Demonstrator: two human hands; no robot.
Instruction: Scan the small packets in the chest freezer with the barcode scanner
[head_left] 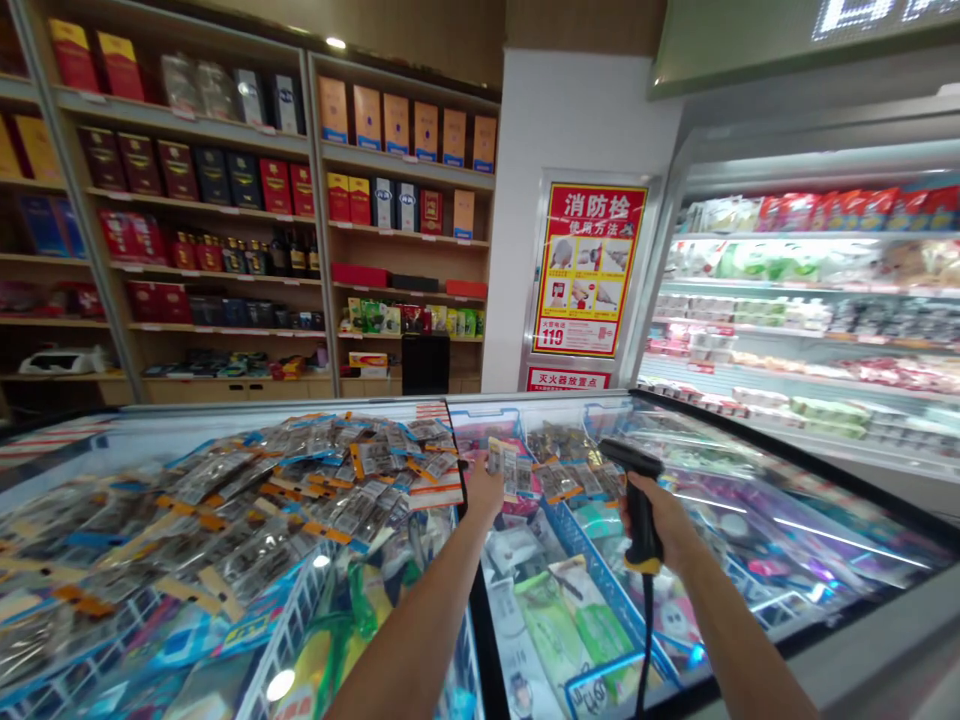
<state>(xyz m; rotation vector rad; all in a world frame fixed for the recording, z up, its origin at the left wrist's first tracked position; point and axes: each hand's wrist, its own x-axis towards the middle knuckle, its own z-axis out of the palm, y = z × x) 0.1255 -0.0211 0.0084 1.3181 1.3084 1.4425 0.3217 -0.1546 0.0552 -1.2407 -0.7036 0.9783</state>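
Head view: the left hand [486,490] is extended over the middle of a glass-topped chest freezer [489,640]. Its fingers grasp a small packet [502,465], which is raised at the fingertips, just right of the black divider. The right hand [670,522] is positioned to the right, with fingers wrapped around the grip of a black handheld scanner [643,515]. The scanner head points left; a cable [646,640] descends from its yellow-trimmed base toward the near side. A broad pile of packets [247,480] covers the left glass. A smaller packet group [570,478] is located between the hands. Bagged goods [574,610] occupy a blue basket [574,537] at near right. A red poster [590,268] is mounted on the far wall.
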